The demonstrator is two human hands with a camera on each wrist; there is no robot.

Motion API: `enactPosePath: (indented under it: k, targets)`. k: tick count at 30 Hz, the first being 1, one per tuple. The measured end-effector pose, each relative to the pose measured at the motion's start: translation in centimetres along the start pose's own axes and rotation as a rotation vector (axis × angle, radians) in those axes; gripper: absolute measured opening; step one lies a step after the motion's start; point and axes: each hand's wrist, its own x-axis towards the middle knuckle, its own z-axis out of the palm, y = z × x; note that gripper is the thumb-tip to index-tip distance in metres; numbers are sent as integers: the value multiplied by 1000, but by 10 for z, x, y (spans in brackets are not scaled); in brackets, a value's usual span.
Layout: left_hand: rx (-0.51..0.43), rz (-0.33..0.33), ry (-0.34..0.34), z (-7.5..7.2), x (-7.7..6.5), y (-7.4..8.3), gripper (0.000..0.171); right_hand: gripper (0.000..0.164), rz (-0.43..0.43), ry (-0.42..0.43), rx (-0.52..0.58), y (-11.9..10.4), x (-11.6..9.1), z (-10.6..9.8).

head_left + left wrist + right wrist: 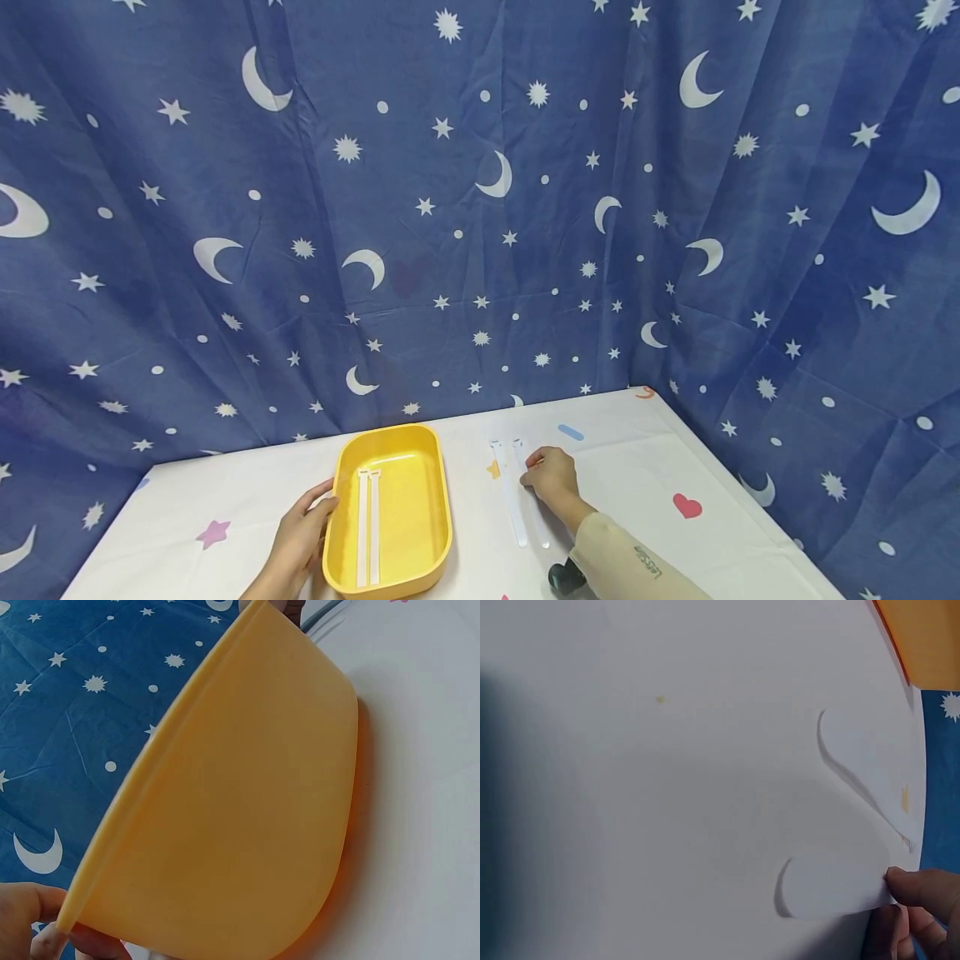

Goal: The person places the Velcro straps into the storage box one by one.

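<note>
My left hand (298, 531) holds the left rim of a yellow plastic tray (431, 512); in the left wrist view its fingers (34, 907) pinch the rim (112, 806). Inside the tray two white cable straps (375, 533) with slotted heads lie side by side lengthwise. To the right of the tray my right hand (553, 479) pinches the edge of a white cable strap (538, 525) between thumb and fingers, clearly seen in the right wrist view (832, 885). Another white strap (511, 500) lies just left of it on the table.
A white tablecloth (615, 483) with coloured shapes, such as a red heart (687, 505), covers the table. A dark rounded object (566, 577) shows at my right forearm. Blue curtains (420, 275) with moons and stars stand behind and at the right.
</note>
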Motion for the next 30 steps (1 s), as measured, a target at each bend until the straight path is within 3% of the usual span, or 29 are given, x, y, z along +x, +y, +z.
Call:
enactPosePath:
  k: [18,30]
  targets:
    - [26,5,4,-1,0,0,52,23,2,-5,-22,-3,1,-1]
    - [27,29,7,0,0,0,52,16,16,-29,9,-1,4,3]
